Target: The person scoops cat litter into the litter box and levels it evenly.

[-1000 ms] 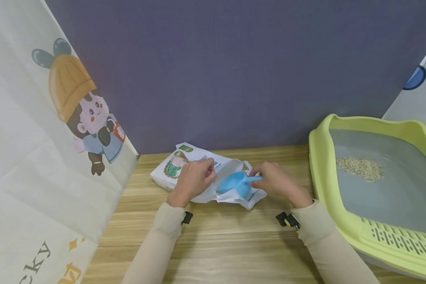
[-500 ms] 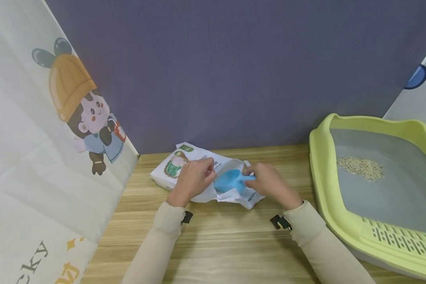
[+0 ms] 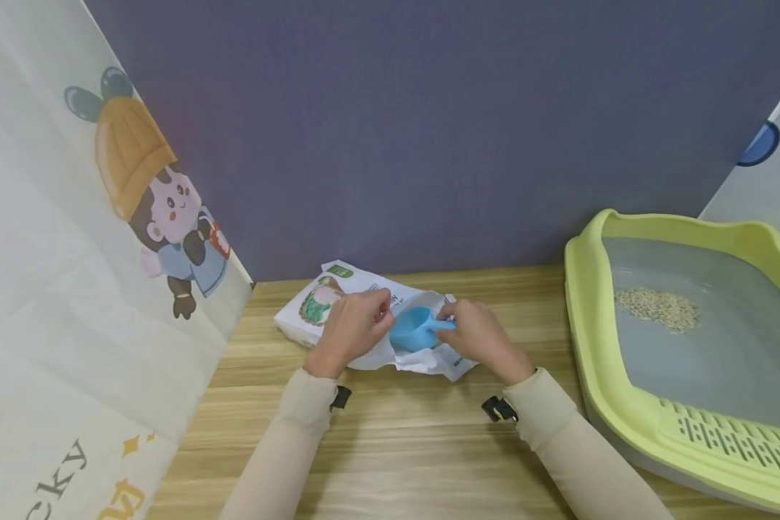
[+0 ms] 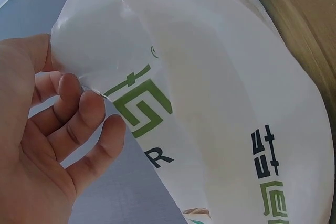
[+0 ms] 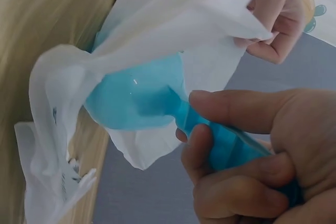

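A white printed bag (image 3: 299, 315) of what may be cat litter lies on its side, its torn mouth facing right. My left hand (image 3: 357, 325) pinches the upper edge of that mouth between thumb and fingers, as the left wrist view shows with the bag's film (image 4: 210, 77). A blue scoop (image 3: 414, 328) sits inside the opening. Its handle is gripped by my right hand (image 3: 481, 336), the fingers curled round it and the thumb along the top in the right wrist view. The paper partly hides the scoop's bowl (image 5: 136, 93); its contents cannot be made out.
At the right stands a litter box with a yellow-green rim (image 3: 588, 318) and grey floor; a small heap of beige pellets (image 3: 659, 308) lies inside. The wooden table (image 3: 416, 448) meets a dark panel (image 3: 396, 144) behind. A printed white sheet (image 3: 52, 289) hangs at left.
My right hand has moved left with the scoop, pushing it a little deeper into the bag's mouth. My left hand has stayed in place on the bag.
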Demonstrator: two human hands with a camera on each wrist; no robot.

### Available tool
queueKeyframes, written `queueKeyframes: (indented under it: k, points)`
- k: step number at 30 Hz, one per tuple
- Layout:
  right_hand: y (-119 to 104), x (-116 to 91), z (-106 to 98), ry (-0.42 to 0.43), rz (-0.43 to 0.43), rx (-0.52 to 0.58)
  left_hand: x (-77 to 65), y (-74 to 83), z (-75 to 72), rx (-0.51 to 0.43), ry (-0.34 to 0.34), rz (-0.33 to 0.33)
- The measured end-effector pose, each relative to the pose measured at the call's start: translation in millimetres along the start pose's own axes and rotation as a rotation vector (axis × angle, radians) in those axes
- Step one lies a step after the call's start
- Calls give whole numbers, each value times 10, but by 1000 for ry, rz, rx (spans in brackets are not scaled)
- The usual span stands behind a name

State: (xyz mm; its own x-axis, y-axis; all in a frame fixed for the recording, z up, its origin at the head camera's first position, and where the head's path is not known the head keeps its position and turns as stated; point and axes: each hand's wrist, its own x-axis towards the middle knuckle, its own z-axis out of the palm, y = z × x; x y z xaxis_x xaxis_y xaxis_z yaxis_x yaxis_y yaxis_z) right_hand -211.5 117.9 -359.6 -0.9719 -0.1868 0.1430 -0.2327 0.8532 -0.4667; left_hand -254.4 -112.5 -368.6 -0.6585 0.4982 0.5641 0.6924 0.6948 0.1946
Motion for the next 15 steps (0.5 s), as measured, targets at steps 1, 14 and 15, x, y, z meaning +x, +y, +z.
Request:
queueKeyframes:
  k: [1,14,15]
  points:
    - [-4,4,8,6,1,4,-1,1,-3,-2,1,1]
    - [-20,91,118,30,30,65,-7,-12,-25,-9,-6,-16]
    - [-24,98,126,33,38,65,-6,-13,-23,-8,-7,-18]
